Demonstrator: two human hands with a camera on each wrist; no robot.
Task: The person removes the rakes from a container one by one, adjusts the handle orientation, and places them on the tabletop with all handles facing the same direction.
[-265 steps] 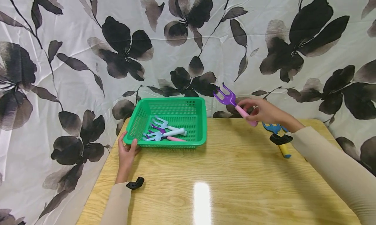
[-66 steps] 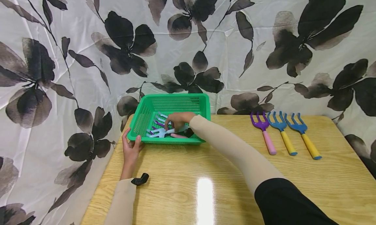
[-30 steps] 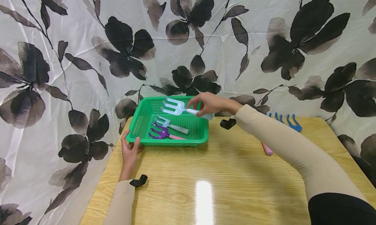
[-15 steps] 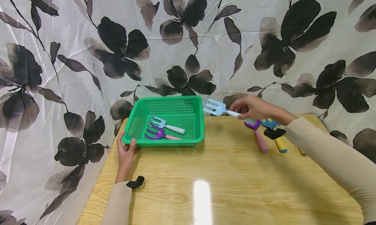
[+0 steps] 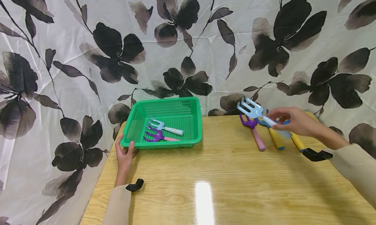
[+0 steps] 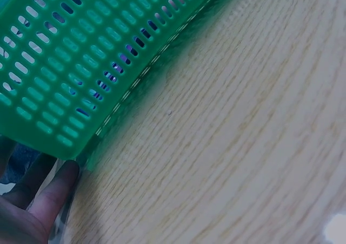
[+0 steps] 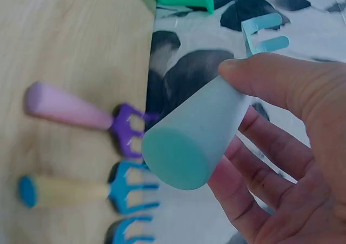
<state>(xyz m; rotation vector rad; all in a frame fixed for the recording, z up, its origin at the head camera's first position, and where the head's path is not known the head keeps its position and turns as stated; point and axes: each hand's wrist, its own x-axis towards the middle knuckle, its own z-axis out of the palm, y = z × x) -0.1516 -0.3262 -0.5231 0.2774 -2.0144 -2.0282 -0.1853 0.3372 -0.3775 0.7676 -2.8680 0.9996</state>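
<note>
My right hand pinches the pale handle of a light blue hand fork, held above the table's back right with its tines pointing left. The right wrist view shows the thumb on the handle, whose butt end faces the camera. Below the held fork lie a purple hand fork with a pink handle and two blue ones with yellow handles, partly hidden. My left hand grips the front left corner of the green basket. Inside lie a light blue fork and a purple fork.
The wooden table meets a floral cloth hanging along its back and left. The basket stands at the back left, and the loose forks lie in a row at the back right. A black wrist device sits on each sleeve.
My right hand took a light blue fork from the basket and carried it right, over the row of forks. Earlier it laid a purple fork beside the blue ones. The left hand stayed at the basket.
</note>
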